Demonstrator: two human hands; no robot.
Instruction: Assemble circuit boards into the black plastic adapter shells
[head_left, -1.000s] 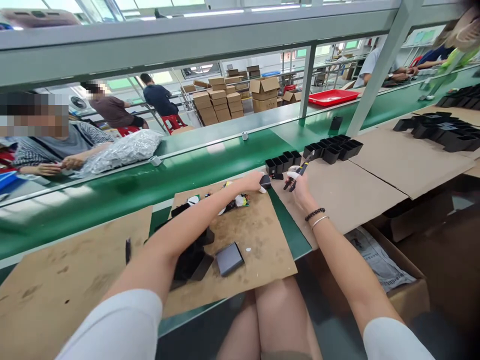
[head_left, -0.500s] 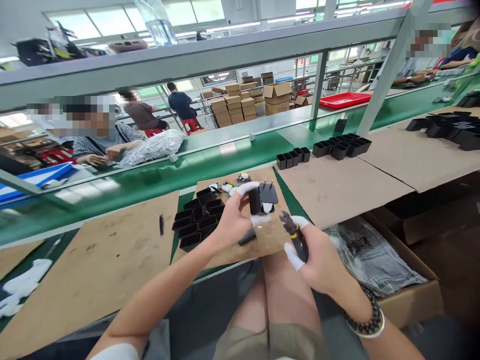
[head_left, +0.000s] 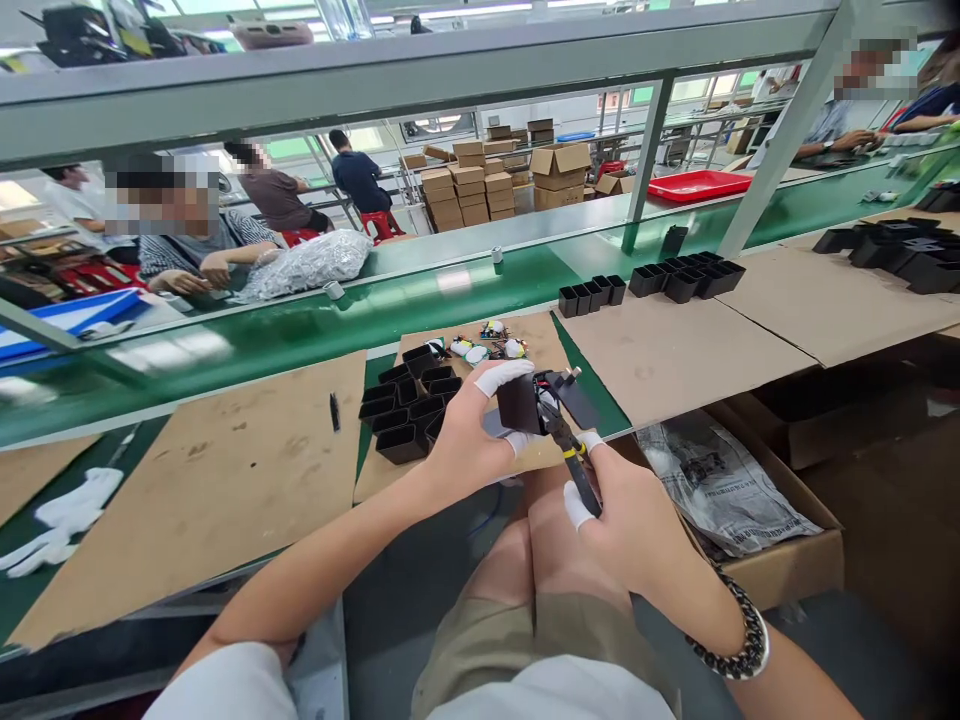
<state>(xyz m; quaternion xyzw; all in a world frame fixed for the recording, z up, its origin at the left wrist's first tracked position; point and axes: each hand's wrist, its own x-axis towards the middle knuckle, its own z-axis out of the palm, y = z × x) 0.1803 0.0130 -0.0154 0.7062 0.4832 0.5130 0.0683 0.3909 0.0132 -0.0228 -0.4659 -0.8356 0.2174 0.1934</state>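
My left hand (head_left: 471, 438), with white covers on some fingertips, is closed around a black plastic adapter housing (head_left: 516, 405). Its open end faces right, with wires and a white part showing in it. A black cover plate with metal prongs (head_left: 576, 398) hangs tilted beside that opening. In my right hand (head_left: 637, 505) are black pliers with yellow bands (head_left: 576, 462). Their jaws reach the housing's open end, near the white part; whether they grip anything there I cannot tell.
Several empty black housings (head_left: 401, 440) stand left of my hands on cardboard. Small circuit boards with wires (head_left: 491, 345) lie behind. More housings (head_left: 690, 278) stand to the right. A carton with newspaper (head_left: 799, 565) sits low at right. People work across the green bench.
The pliers have moved from beside the housing up to its open end. The housing has turned, and the prong plate now tilts away to its right. My view has shifted slightly.
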